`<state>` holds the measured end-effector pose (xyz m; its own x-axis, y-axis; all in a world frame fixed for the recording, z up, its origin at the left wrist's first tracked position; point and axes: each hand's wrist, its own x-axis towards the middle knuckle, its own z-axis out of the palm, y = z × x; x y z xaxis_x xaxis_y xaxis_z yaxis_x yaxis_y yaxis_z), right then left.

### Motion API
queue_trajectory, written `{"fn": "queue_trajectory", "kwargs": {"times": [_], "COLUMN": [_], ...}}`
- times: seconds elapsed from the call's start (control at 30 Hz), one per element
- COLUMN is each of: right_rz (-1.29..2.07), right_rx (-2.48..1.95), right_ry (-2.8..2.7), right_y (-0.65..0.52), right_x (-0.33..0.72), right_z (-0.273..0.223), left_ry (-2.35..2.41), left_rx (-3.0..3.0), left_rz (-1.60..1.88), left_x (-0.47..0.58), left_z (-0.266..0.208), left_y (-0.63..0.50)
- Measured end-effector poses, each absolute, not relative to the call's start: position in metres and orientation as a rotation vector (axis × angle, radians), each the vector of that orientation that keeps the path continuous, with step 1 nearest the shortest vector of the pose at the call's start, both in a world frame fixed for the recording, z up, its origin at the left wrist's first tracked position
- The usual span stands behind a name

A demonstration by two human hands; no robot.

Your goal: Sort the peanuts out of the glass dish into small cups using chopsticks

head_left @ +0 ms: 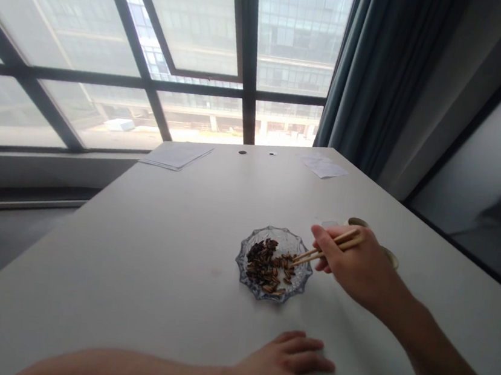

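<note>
A scalloped clear glass dish (238,276) stands on the white table. Dark reddish-brown dried pieces (263,250) are heaped toward its far left. Slender brown pods or seeds (271,288) lie along the front and right. My right hand (351,264) is closed around a pair of wooden chopsticks (308,256); their tips are down among the brown pieces at the dish's right. Whether they pinch a piece, I cannot tell. In front of the dish, my left hand (285,368) rests palm down on the tabletop, its fingers stretched out and holding nothing.
Partly hidden behind my right hand are a round-rimmed container (357,222) and another pale rim (390,258). White papers (179,155) lie at the table's far left, and another sheet (325,167) at the far right. Windows and a dark curtain (374,75) stand beyond the table.
</note>
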<state>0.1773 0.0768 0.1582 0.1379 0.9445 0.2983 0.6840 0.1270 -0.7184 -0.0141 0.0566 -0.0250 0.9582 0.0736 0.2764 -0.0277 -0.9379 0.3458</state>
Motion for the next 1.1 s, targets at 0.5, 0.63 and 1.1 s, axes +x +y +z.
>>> {"fn": "queue_trajectory", "kwargs": {"times": [0.5, 0.63, 1.1], "right_rz": [0.542, 0.7, 0.654], "right_rx": [-1.656, -1.609, -1.438], "right_ry": [-1.747, -1.775, -1.106], "right_y": [0.077, 0.074, 0.044], "right_x": [0.179, 0.178, 0.193], "right_z": [0.157, 0.154, 0.078], "left_ry": [0.048, 0.048, 0.026], "left_rx": [2.771, 2.761, 2.786], "left_rz": [0.4, 0.398, 0.394], "left_x": [-0.013, -0.013, -0.013], "left_z": [-0.026, -0.025, -0.028], "left_y": [0.057, 0.057, 0.058]}}
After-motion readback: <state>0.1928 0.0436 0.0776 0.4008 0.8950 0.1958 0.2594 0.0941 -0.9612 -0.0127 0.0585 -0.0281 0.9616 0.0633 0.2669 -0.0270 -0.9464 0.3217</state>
